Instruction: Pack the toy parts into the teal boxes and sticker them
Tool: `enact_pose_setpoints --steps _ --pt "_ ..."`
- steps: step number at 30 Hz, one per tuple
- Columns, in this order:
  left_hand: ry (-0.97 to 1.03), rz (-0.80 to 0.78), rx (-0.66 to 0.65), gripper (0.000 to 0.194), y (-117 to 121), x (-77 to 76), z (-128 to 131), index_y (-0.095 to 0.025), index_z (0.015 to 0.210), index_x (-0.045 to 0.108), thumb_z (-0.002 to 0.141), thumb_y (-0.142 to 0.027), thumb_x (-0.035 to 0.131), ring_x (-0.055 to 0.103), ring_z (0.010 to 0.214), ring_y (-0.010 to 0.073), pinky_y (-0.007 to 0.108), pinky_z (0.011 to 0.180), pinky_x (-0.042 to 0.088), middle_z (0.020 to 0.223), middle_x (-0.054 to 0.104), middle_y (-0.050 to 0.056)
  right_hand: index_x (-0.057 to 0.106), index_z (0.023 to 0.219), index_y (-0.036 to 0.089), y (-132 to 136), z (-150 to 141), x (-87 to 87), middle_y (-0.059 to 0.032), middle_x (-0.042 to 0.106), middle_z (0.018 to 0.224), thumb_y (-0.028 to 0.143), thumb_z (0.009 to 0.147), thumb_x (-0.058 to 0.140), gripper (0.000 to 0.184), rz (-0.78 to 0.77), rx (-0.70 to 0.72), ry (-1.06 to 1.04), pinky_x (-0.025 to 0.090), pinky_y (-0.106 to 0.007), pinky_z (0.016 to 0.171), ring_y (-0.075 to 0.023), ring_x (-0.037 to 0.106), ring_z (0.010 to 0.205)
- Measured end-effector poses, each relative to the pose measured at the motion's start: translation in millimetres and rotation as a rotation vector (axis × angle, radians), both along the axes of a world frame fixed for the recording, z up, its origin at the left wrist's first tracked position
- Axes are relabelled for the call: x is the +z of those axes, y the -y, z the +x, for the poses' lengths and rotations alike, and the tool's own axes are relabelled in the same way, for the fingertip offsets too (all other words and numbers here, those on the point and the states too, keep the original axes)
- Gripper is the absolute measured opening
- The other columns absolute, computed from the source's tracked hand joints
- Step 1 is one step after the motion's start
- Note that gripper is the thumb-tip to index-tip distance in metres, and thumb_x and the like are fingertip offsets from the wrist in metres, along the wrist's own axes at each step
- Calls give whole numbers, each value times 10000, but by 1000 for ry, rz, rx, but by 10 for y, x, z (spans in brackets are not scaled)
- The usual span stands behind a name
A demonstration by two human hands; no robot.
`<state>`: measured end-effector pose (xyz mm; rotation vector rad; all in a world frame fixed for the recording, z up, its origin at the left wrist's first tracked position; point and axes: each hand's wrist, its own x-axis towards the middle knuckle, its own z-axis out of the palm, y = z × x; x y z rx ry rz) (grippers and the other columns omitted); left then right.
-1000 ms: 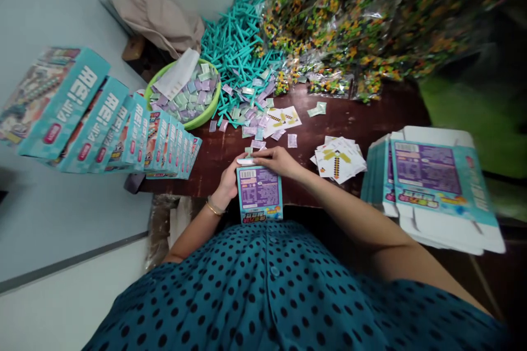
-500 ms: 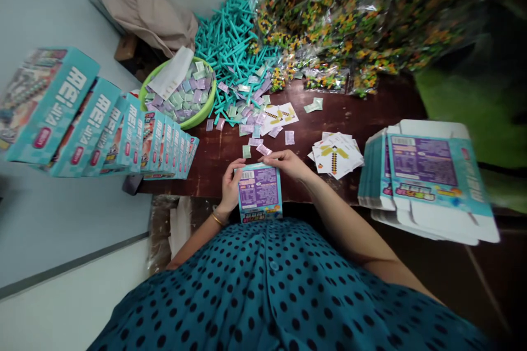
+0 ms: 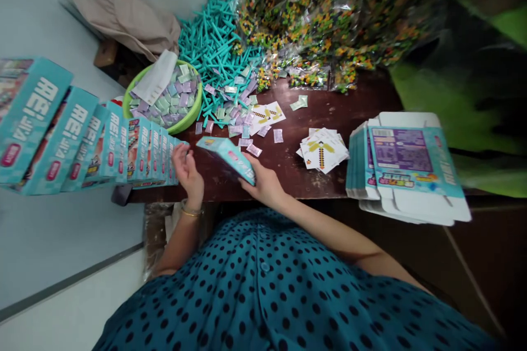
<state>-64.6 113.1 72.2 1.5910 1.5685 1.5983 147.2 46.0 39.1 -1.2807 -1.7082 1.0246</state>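
Observation:
My right hand grips one end of a teal printed box, which is tilted over the table's front edge with its narrow lettered side facing up. My left hand is apart from that box, fingers loosely spread and holding nothing I can see. Its fingertips are beside the near end of a row of standing teal boxes; whether they touch is unclear. Small pale sachets lie just beyond the held box.
A green basket of sachets stands behind the box row. Teal sticks and clear bags of coloured pieces are heaped at the back. Pickaxe-printed cards and flat unfolded boxes lie to the right on the dark table.
My left hand has let go of the box and moved left to the standing row. The right hand has tilted and turned the box leftward. The view has shifted slightly.

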Motion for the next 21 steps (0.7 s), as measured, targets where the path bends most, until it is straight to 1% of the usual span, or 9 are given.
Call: enact_pose_setpoints --steps 2,4,6,8,11,14,17,19,21 --pt "-174 212 37 359 90 -3 -120 -199 1312 554 1018 -401 514 508 1370 272 491 1179 397 1448 517 169 382 1592 310 -57 -165 71 -108 407 1638 222 907 668 748 122 13 214 451 -534 1135 -372 492 1426" --pt "-382 243 -117 328 236 -127 -166 -217 1282 604 987 -356 567 523 1363 293 521 1185 378 1404 575 156 452 1555 280 -169 -272 33 -137 416 1629 259 901 707 702 165 126 330 479 -533 1096 -389 498 1414" --pt "-567 69 -348 367 379 -338 -113 -241 1312 624 975 -379 582 540 1359 323 546 1173 373 1378 626 148 562 1463 235 -363 -243 -105 -146 583 1487 327 953 666 528 139 213 364 536 -451 1013 -330 613 1283" --pt "-700 -139 -521 538 489 -554 25 -232 1413 586 939 -484 624 502 1406 378 585 1197 318 1438 609 175 651 1351 194 -599 -64 -302 -141 685 1344 294 1030 532 357 119 178 420 534 -415 993 -281 654 1202" --pt "-921 -259 -704 891 598 -700 243 -162 1534 473 832 -672 680 367 1498 456 661 1244 148 1581 463 230 653 1353 138 -780 349 -622 -155 635 1428 228 1051 453 373 194 111 570 423 -518 1134 -316 557 1344" --pt "-1164 -190 -816 1050 692 -582 222 -77 1591 350 830 -748 620 231 1557 466 689 1248 72 1664 302 256 578 1448 115 -527 717 -858 -140 539 1541 306 1062 465 445 267 113 663 297 -567 1235 -324 443 1465" --pt "-1270 -78 -854 899 823 -439 -96 -107 1604 332 913 -623 586 199 1582 416 654 1266 88 1687 272 216 533 1496 110 0 952 -967 -144 503 1569 370 1062 466 510 274 14 729 268 -576 1262 -331 391 1508" --pt "-1304 -27 -872 728 926 -471 -319 -196 1600 363 956 -480 551 258 1574 367 622 1277 101 1681 327 150 488 1533 109 339 1052 -1008 -156 455 1601 424 1034 528 592 282 -2 737 279 -585 1264 -349 358 1528" --pt "-1326 -11 -834 655 1004 -609 -407 -230 1571 422 953 -409 545 353 1532 357 602 1270 155 1645 405 130 469 1550 127 597 1123 -1054 -159 454 1600 426 1013 573 624 306 28 692 323 -588 1248 -350 382 1516"
